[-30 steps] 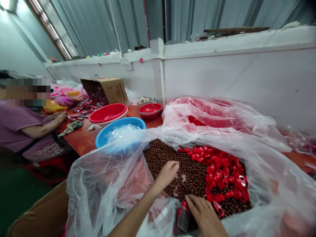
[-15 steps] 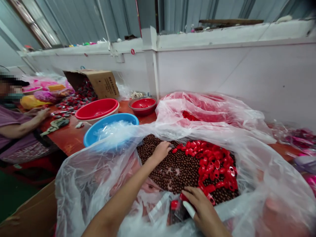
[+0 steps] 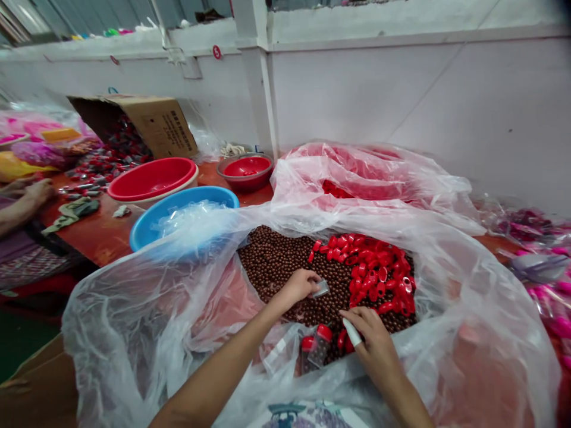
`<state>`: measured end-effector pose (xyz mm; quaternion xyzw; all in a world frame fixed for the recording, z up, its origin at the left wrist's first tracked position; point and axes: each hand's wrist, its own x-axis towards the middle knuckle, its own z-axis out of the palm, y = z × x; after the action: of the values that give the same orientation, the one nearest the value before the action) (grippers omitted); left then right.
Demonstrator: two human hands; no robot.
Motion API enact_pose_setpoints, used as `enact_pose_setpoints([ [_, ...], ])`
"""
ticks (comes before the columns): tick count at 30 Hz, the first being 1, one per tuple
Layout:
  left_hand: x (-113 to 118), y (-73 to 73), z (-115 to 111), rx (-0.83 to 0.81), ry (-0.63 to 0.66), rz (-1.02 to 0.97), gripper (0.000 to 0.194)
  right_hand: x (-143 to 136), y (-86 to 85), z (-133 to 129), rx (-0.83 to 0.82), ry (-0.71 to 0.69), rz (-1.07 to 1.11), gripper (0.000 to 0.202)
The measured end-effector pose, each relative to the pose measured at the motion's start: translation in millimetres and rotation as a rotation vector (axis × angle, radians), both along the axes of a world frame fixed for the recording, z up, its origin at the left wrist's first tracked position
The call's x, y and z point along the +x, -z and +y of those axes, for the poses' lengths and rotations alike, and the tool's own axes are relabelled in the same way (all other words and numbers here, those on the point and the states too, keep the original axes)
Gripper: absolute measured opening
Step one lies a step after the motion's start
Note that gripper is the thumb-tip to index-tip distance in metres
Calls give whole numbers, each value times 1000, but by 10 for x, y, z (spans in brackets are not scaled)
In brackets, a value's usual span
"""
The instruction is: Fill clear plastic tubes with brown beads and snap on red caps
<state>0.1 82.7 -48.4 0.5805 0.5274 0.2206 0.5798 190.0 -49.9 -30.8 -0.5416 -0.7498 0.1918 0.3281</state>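
Note:
My left hand [image 3: 301,286] is closed on a small clear plastic container [image 3: 320,289], held just above a heap of small round brown balls [image 3: 279,255]. My right hand [image 3: 372,334] is open at the near side of the heap, its fingers stretched forward and one wrapped in white. Beside its wrapped finger lie loose red caps [image 3: 342,340]. To the left of it rest two filled clear containers with red caps [image 3: 320,346]. A larger pile of red caps [image 3: 379,273] covers the right part of the balls.
A clear plastic sheet [image 3: 147,321] surrounds the heap. Behind to the left are a blue basin [image 3: 143,229] of clear containers, a red basin [image 3: 154,178] and a smaller bowl [image 3: 245,166]. A carton [image 3: 163,128] spills capped containers. A co-worker's hand [image 3: 38,193] is at far left.
My left hand has moved nearer, and a clear container now shows in it. My right hand has shifted away from the filled containers, uncovering them. The view has tilted down.

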Motion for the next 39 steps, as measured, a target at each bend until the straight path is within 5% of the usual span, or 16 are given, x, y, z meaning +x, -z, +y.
enact_pose_setpoints([
  [5,321,142,35,-89,-25,-135,27,92,3,-56,29,67,12,44],
  [11,479,139,-19,-90,-79,-271,27,121,-3,-39,80,106,21,43],
  [28,654,126,-123,-142,-199,-398,28,151,69,10,101,179,-9,35],
  [39,443,-11,-230,-236,-178,-481,41,183,71,70,86,199,-25,39],
])
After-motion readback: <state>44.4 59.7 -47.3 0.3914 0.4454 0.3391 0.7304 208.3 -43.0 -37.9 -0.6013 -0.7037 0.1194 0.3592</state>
